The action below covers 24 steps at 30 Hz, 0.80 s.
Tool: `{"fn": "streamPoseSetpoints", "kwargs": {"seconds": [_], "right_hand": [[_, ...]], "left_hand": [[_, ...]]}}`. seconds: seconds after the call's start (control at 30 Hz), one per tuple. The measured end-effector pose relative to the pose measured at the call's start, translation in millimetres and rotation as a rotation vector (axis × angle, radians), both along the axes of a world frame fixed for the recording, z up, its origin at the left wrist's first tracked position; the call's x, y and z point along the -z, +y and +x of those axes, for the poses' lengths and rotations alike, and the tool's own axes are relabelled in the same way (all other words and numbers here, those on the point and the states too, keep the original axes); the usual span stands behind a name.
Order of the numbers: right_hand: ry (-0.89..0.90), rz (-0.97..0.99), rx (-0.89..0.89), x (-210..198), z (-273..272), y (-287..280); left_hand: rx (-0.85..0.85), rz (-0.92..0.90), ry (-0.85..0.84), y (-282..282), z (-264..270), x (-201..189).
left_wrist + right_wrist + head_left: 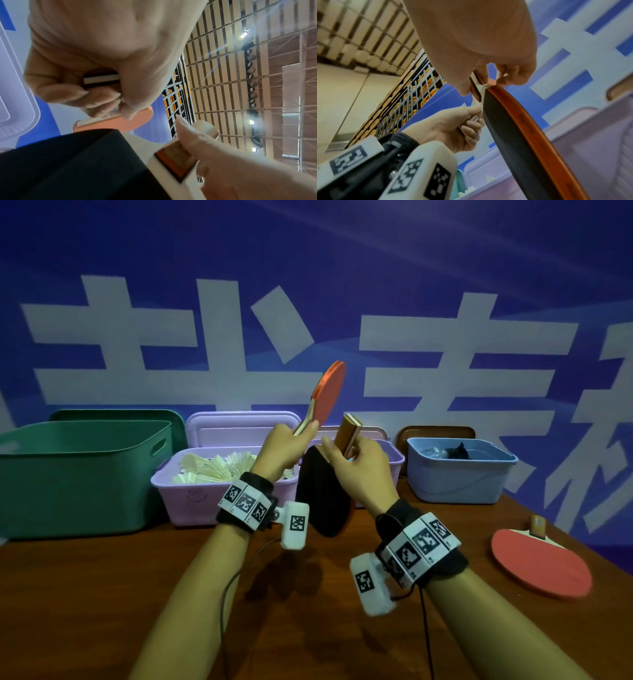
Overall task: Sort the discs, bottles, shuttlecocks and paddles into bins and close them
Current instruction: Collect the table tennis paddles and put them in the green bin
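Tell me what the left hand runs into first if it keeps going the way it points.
Likely the lilac bin of shuttlecocks and its propped lid, beyond the left hand holding a red paddle. Depth is unclear; it may pass above them to the blue banner.

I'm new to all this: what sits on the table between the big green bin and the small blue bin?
In the head view, two purple bins: the one beside the green bin is full of shuttlecocks; the other, nearer the blue bin, is mostly hidden behind the hands.
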State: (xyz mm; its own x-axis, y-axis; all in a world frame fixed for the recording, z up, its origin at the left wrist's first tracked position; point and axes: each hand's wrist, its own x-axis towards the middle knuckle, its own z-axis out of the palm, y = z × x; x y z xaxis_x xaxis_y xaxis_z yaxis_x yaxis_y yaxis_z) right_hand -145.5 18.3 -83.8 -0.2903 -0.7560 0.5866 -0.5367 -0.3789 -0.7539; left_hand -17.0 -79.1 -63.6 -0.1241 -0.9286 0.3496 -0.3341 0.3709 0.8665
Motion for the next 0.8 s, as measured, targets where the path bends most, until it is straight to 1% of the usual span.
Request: {"fn": "streamPoseSetpoints", "kwargs": {"seconds": [0.07,0.17,0.3,0.4,0.5,0.63,0.7,0.8], "right_hand": [[0.075,-0.058,0.011,-4.8,5.9,2.0],[0.108,-0.121,-0.003,-9.9,16.6,2.4],[-0.023,-0.164,-0.029,-13.7,34.0,1.0],[-0.127,-0.185,-0.069,-19.5,50.9,-1.4],[-0.26,-0.198,-0.12,-28.1,74.5,-7.0],[-0.455,-0.088,-0.247,-29.8,117.6,-26.1],[-0.517,-0.036,-0.306,-28.5,138.3,-34.7],[-0.536,-0.03,-0.338,-26.1,169.4,-48.5]], "left_hand": [[-0.036,0.012,0.04,-1.2,3.7,-3.4],[0.012,0.097,0.138,-3.7,11.1,-10.3],[0.021,0.139,0.242,-3.8,27.3,-16.1],[-0.063,0.073,0.267,-7.7,51.8,-17.5],[-0.191,-0.023,0.273,-12.4,100.9,-24.9],[-0.341,-0.104,0.348,-15.6,178.6,-37.2],[-0.411,-0.091,0.336,-18.1,214.1,-43.9],[-0.507,-0.021,0.247,-24.3,275.4,-54.1]]}}
